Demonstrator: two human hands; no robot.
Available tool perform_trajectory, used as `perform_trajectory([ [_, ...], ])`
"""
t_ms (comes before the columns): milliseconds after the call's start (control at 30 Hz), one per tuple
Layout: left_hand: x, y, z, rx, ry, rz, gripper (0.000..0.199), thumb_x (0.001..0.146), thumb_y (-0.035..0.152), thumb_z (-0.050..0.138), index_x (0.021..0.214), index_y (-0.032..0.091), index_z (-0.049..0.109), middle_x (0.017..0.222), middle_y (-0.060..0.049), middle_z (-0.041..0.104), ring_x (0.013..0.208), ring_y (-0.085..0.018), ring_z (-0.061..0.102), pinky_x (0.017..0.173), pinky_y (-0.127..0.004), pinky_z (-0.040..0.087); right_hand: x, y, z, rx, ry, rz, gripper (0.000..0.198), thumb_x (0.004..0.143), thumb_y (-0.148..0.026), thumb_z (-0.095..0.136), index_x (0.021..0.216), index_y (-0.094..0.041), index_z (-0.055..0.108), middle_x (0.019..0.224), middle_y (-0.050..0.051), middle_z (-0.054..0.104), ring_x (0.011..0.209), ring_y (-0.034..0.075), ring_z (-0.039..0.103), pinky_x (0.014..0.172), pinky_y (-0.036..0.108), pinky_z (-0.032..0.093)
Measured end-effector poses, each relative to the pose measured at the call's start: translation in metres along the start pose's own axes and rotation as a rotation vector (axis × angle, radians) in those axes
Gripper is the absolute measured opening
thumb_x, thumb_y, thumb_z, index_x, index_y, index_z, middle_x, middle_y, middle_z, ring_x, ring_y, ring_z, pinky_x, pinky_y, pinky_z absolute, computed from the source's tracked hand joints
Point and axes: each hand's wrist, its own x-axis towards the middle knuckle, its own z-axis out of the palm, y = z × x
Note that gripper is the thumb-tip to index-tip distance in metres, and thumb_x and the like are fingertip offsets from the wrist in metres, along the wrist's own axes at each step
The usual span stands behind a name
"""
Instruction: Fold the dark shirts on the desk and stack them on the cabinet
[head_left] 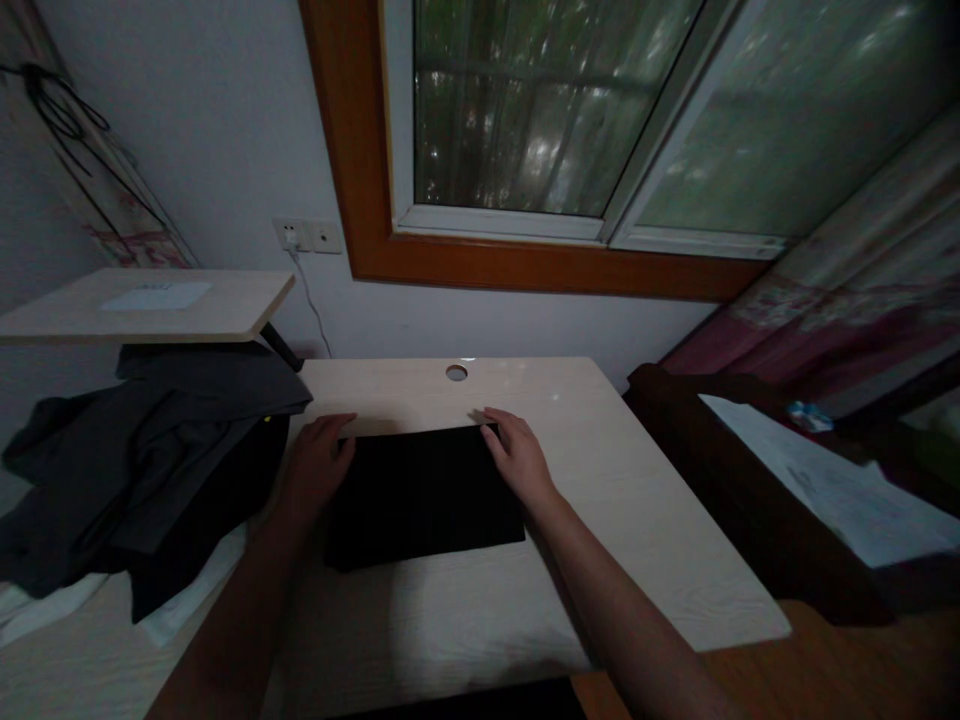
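Left hand (315, 460) and right hand (521, 458) are held loosely open at the far corners of the black cloth (427, 500), apparently already folded flat on the bench (637, 520), while heaped clothes (150, 450) are left unfolded.

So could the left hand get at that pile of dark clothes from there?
Probably yes: the left hand, at the black cloth, is close to the pile of dark clothes, with nothing visible between them. The shelf seems to overhang only its far end.
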Motion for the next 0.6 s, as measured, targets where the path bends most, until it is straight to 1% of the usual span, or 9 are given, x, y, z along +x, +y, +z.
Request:
perform_trajectory([
  [67, -0.004, 0.018, -0.003, 0.079, -0.026, 0.097, 0.041, 0.091, 0.033, 0.051, 0.127, 0.024, 0.067, 0.134, -0.010, 0.067, 0.129, -0.032, 0.056, 0.117, -0.054, 0.037, -0.001, -0.020, -0.002, -0.111, -0.078, -0.130, 0.038, 0.101, -0.038, 0.050, 0.135, -0.027, 0.065, 0.141, 0.007, 0.063, 0.134, 0.027, 0.053, 0.118, 0.051, 0.037],
  [167, -0.015, 0.048, 0.003, 0.152, -0.139, 0.225, 0.043, 0.095, 0.034, 0.048, 0.134, 0.026, 0.064, 0.140, -0.008, 0.064, 0.136, -0.032, 0.052, 0.123, -0.056, 0.029, -0.007, -0.046, 0.004, -0.198, -0.213, -0.262, 0.046, 0.103, -0.035, 0.048, 0.149, -0.028, 0.053, 0.154, 0.004, 0.052, 0.144, 0.026, 0.045, 0.124, 0.049, 0.031],
  [200, -0.019, 0.056, 0.008, 0.169, -0.165, 0.249, 0.044, 0.096, 0.035, 0.048, 0.137, 0.026, 0.062, 0.143, -0.008, 0.063, 0.138, -0.032, 0.051, 0.123, -0.057, 0.027, -0.009, -0.052, 0.009, -0.213, -0.258, -0.290, 0.049, 0.103, -0.036, 0.047, 0.152, -0.027, 0.049, 0.157, 0.005, 0.048, 0.146, 0.026, 0.043, 0.125, 0.049, 0.030],
  [267, -0.027, 0.064, 0.020, 0.189, -0.189, 0.251, 0.048, 0.097, 0.038, 0.048, 0.141, 0.026, 0.059, 0.147, -0.009, 0.059, 0.141, -0.034, 0.048, 0.123, -0.058, 0.026, -0.015, -0.060, 0.019, -0.231, -0.342, -0.325, 0.054, 0.103, -0.038, 0.048, 0.155, -0.025, 0.043, 0.161, 0.006, 0.042, 0.148, 0.026, 0.039, 0.126, 0.050, 0.028],
  [333, -0.033, 0.062, 0.030, 0.200, -0.191, 0.221, 0.050, 0.097, 0.040, 0.048, 0.144, 0.025, 0.056, 0.151, -0.011, 0.055, 0.144, -0.036, 0.045, 0.123, -0.060, 0.024, -0.019, -0.061, 0.029, -0.251, -0.403, -0.333, 0.056, 0.103, -0.042, 0.049, 0.155, -0.024, 0.043, 0.162, 0.008, 0.038, 0.151, 0.027, 0.035, 0.126, 0.052, 0.025],
  [400, -0.036, 0.055, 0.037, 0.217, -0.193, 0.194, 0.052, 0.097, 0.042, 0.048, 0.146, 0.024, 0.054, 0.152, -0.012, 0.053, 0.145, -0.037, 0.043, 0.122, -0.061, 0.023, -0.020, -0.057, 0.036, -0.266, -0.437, -0.325, 0.056, 0.103, -0.045, 0.049, 0.154, -0.022, 0.045, 0.163, 0.009, 0.038, 0.152, 0.028, 0.032, 0.127, 0.053, 0.024],
  [500, -0.037, 0.041, 0.039, 0.247, -0.201, 0.177, 0.055, 0.098, 0.045, 0.045, 0.147, 0.020, 0.053, 0.153, -0.015, 0.052, 0.144, -0.038, 0.044, 0.122, -0.059, 0.024, -0.018, -0.046, 0.037, -0.256, -0.439, -0.299, 0.056, 0.104, -0.047, 0.046, 0.154, -0.023, 0.045, 0.163, 0.009, 0.038, 0.153, 0.027, 0.031, 0.126, 0.052, 0.025],
  [600, -0.037, 0.031, 0.035, 0.260, -0.204, 0.156, 0.057, 0.100, 0.047, 0.041, 0.146, 0.018, 0.053, 0.152, -0.015, 0.053, 0.144, -0.037, 0.044, 0.122, -0.055, 0.026, -0.014, -0.031, 0.032, -0.239, -0.423, -0.272, 0.057, 0.104, -0.049, 0.045, 0.155, -0.025, 0.043, 0.163, 0.008, 0.038, 0.152, 0.026, 0.032, 0.126, 0.052, 0.027],
])
